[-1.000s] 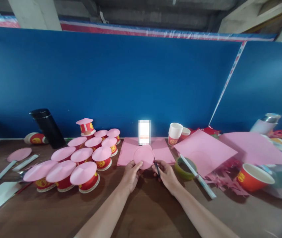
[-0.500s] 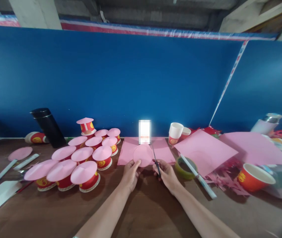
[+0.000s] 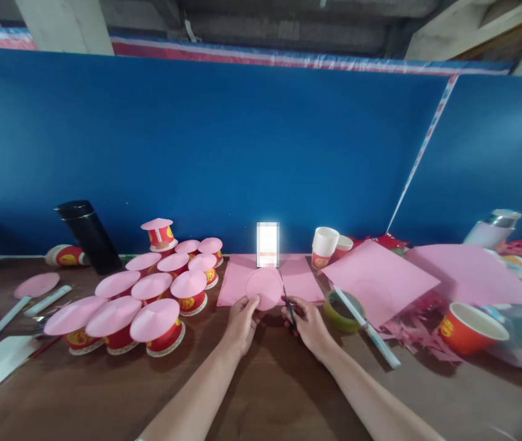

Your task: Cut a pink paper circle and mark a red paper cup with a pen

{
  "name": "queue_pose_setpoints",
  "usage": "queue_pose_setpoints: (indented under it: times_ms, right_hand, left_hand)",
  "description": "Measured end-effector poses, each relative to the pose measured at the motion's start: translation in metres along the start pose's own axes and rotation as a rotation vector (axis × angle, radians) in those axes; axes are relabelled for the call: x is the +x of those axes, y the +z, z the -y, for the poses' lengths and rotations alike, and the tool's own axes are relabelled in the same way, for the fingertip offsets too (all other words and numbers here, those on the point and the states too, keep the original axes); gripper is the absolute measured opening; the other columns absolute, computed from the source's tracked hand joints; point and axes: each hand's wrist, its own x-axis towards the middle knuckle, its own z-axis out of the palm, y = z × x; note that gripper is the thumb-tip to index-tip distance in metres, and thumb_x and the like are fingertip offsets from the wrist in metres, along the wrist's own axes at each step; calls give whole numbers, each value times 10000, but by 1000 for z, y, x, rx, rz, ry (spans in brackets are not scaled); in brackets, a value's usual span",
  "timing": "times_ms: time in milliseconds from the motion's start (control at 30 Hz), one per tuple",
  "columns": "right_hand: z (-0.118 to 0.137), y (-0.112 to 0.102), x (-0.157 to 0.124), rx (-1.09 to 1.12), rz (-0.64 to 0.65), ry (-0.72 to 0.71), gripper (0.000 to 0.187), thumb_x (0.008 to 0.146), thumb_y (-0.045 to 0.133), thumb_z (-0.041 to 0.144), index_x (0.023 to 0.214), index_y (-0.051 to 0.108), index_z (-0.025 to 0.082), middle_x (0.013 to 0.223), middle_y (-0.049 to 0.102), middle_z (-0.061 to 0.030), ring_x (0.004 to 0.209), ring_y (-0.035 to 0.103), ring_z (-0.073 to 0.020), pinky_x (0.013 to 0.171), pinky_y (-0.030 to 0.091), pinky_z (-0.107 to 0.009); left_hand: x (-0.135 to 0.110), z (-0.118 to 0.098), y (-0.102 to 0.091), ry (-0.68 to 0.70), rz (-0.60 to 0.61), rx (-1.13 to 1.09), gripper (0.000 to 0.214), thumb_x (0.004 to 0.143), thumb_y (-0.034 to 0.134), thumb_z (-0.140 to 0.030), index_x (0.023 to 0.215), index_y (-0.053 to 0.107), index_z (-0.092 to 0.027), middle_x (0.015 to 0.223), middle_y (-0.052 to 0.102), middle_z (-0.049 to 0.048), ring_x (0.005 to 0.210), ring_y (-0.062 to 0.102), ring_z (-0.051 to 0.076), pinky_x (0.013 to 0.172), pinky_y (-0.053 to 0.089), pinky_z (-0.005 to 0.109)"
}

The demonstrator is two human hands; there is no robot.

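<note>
Pinched at its lower left edge, a pink paper circle (image 3: pixel 264 288) is in my left hand (image 3: pixel 244 321). My right hand (image 3: pixel 306 321) grips a pair of scissors (image 3: pixel 289 309), with the narrow blades pointing up and away beside the circle's right edge. Whether the blades touch the paper I cannot tell. Behind both hands lies a stack of pink paper sheets (image 3: pixel 236 282) on the brown table (image 3: pixel 261 392). A bright upright phone screen (image 3: pixel 268 245) stands at the back of the stack.
Several upturned red paper cups with pink cone tops (image 3: pixel 155 321) stand left. A black flask (image 3: pixel 89 236) leans behind them. To the right are white-and-red cups (image 3: pixel 325 245), a tape roll (image 3: pixel 344 311), a box cutter (image 3: pixel 366 327), pink sheets (image 3: pixel 380 278) and an orange-red cup (image 3: pixel 472 331).
Almost nothing differs. The scissors and my right hand have shifted very slightly, while my left hand keeps the pink circle in the same place.
</note>
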Motion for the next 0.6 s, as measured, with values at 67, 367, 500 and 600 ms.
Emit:
queue_pose_setpoints:
  times_ms: [67, 367, 500, 600]
  right_hand:
    - [1, 0, -1, -9, -3, 5, 453, 657, 690, 431, 1013, 595, 167, 630, 578, 14, 485, 516, -104, 348, 323, -162]
    - [1, -2, -2, -13, 39, -48, 475, 685, 669, 480, 1034, 592, 166, 664, 563, 0, 534, 531, -104, 353, 333, -143]
    - [-1, -1, -1, -7, 33, -43, 480, 660, 686, 480, 1012, 597, 166, 657, 573, -1, 515, 517, -100, 347, 329, -146]
    - [1, -1, -1, -7, 16, -29, 462, 638, 703, 460, 985, 601, 173, 624, 569, 17, 503, 511, -99, 353, 333, -152]
  left_hand:
    - [0, 0, 0, -3, -6, 7, 248, 585, 756, -294, 709, 614, -132, 595, 609, -12, 590, 586, 105, 597, 467, 225]
    - [-3, -2, 2, -6, -19, 61, 250, 570, 759, -311, 665, 617, -128, 614, 630, 3, 584, 581, 106, 572, 442, 215]
    - [-3, 0, 2, -3, 32, 83, 291, 567, 764, -325, 728, 629, -124, 670, 671, 44, 613, 614, 142, 581, 450, 239]
    - [-2, 3, 1, -7, 76, 91, 339, 559, 771, -323, 790, 628, -121, 670, 672, 50, 613, 619, 154, 592, 460, 254]
